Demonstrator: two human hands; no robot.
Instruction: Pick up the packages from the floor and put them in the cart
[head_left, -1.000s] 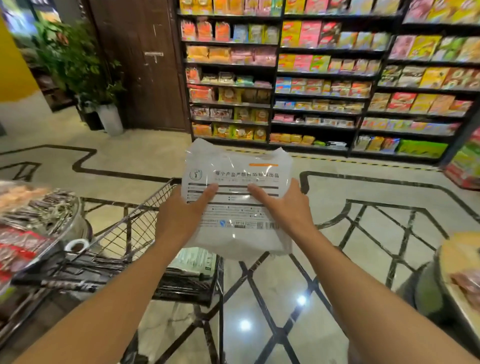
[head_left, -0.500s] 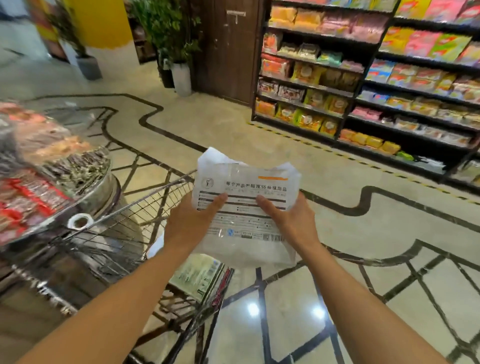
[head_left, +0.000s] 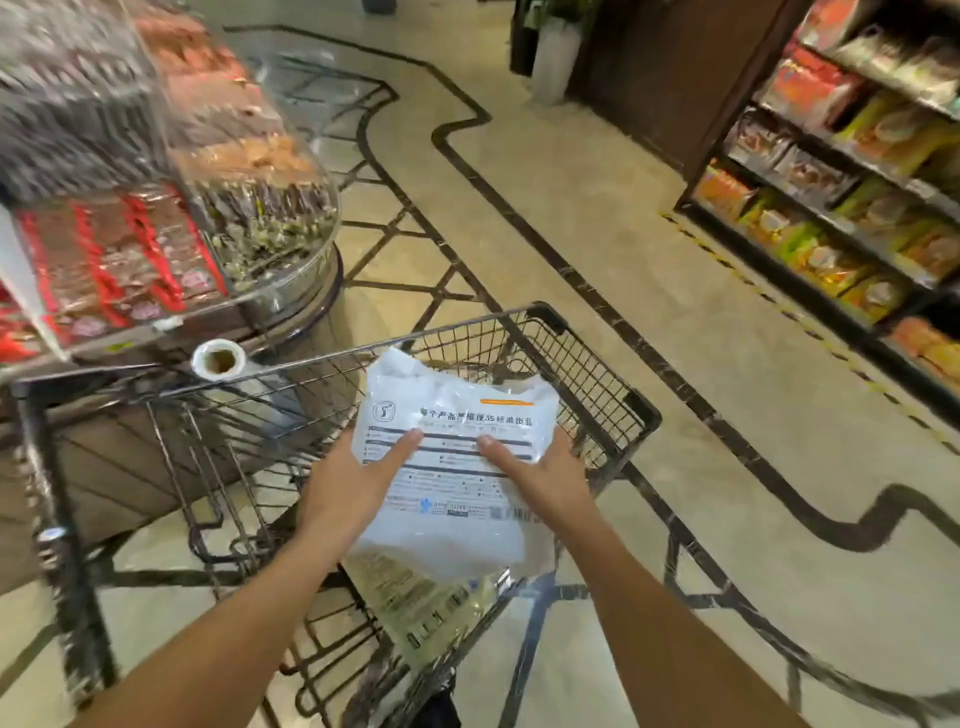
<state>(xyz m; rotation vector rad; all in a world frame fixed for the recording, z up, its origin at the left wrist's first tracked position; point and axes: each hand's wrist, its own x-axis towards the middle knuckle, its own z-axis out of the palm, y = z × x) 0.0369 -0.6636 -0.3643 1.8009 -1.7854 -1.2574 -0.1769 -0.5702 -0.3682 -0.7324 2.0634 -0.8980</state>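
I hold a white plastic package (head_left: 451, 462) with black print and an orange stripe in both hands, flat, above the basket of a black wire cart (head_left: 587, 358). My left hand (head_left: 353, 486) grips its left edge with the thumb on top. My right hand (head_left: 537, 475) grips its right edge the same way. Under the white package, inside the basket, lies a greenish package (head_left: 421, 597) with dark print, partly hidden.
A round display stand (head_left: 156, 223) with wrapped snacks stands close to the cart's left. Dark shelves (head_left: 841, 171) full of snack bags line the right side. A roll (head_left: 218, 359) sits at the cart's far left corner. Glossy tiled floor (head_left: 649, 291) stretches ahead.
The view has swung left and down. The white package, held in both hands, has moved from beside the cart to over its basket.
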